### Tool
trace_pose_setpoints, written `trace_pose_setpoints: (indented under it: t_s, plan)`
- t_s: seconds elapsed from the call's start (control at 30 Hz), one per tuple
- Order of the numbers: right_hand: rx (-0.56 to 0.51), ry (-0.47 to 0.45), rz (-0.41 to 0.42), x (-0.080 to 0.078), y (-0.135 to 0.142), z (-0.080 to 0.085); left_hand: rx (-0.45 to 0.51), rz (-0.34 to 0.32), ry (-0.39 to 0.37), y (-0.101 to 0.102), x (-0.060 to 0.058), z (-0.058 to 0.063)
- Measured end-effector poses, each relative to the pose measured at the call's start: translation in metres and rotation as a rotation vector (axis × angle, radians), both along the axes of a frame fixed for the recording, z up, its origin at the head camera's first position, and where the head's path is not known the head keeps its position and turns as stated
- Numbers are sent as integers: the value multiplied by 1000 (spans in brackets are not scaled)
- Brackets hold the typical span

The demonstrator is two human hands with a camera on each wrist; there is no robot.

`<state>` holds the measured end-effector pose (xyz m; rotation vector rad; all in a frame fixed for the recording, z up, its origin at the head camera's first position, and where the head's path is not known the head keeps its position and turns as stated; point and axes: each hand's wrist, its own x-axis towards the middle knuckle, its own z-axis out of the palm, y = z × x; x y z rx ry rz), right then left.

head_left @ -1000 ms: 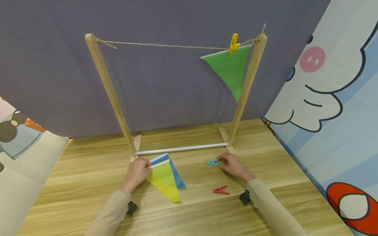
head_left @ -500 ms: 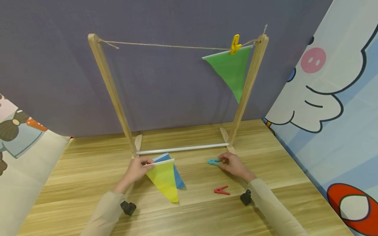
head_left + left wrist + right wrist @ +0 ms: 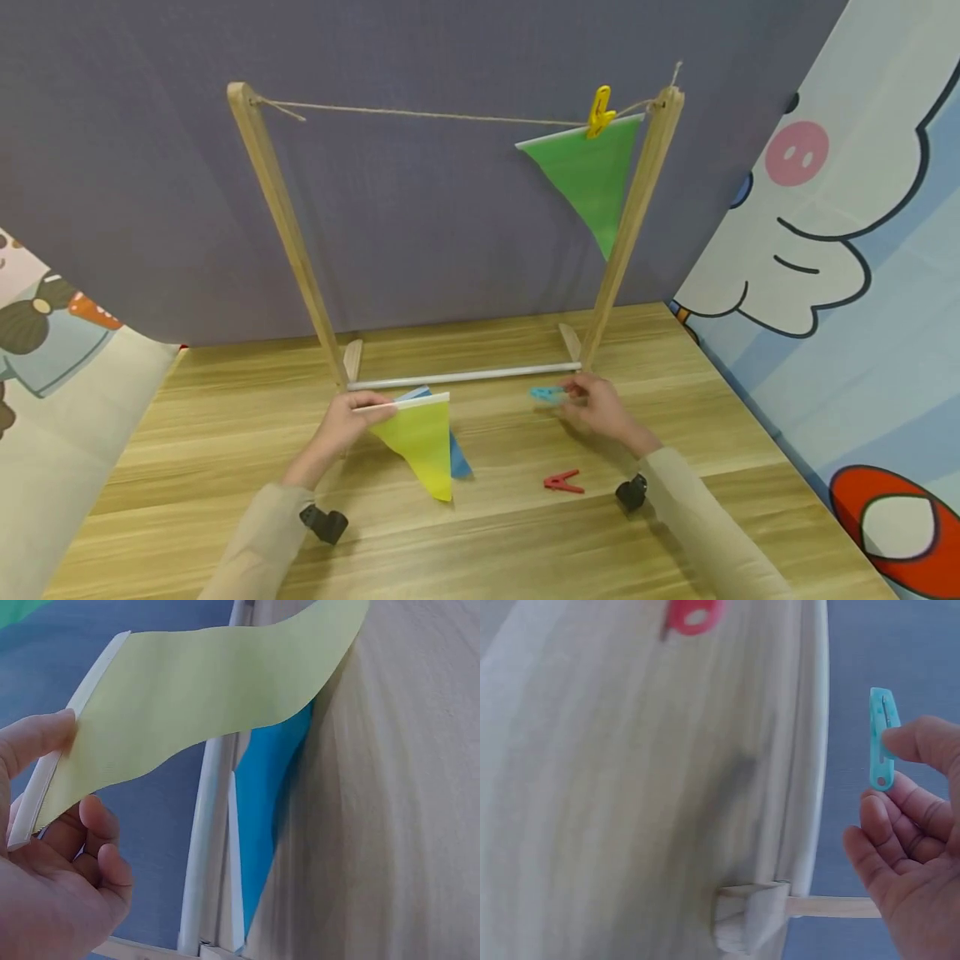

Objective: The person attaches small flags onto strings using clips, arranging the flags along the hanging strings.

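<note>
My left hand (image 3: 347,423) pinches the white top edge of a yellow triangular flag (image 3: 424,442), which hangs from it over the table. Partly hidden behind that flag, a blue flag (image 3: 264,817) lies on the wood. In my right hand (image 3: 602,408) a light blue clothespin (image 3: 883,742) is pinched between thumb and fingers, raised above the table. A red clothespin (image 3: 562,481) lies on the table, nearer to me than the right hand. Up on the string (image 3: 420,114), a yellow clothespin (image 3: 600,113) holds a green flag (image 3: 588,175) by its top edge.
Two wooden posts (image 3: 281,217) stand on the table (image 3: 495,533), the string tied between their tops. A white rod (image 3: 465,377) joins them low down, just beyond both hands. A grey backdrop (image 3: 450,242) rises behind, and a cartoon-printed cloth (image 3: 892,400) hangs at the right.
My left hand has lifted the yellow flag's top edge off the blue flag. My right hand has raised the light blue clothespin off the table. The red clothespin stays put.
</note>
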<state>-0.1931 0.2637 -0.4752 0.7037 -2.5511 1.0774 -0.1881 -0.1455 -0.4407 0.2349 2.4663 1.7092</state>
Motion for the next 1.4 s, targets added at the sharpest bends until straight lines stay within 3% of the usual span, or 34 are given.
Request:
trace_pose_setpoints:
  t_s: [0.1,0.23,0.4,0.77,1.17,1.4]
  plan:
    - [2,-58,-7,2,-2,10,8,13,4,0,1,3]
    - [-9,-71,-1,4,-4,23,7,-4,43,1,1,6]
    - [6,-27,12,3,-5,36,44,-27,58,3,1,13]
    - [31,74,28,0,-9,61,104,-11,27,5,1,26]
    - [20,78,24,0,-9,74,203,-22,120,9,0,41]
    - [32,97,28,2,-10,85,209,-23,151,8,-1,50]
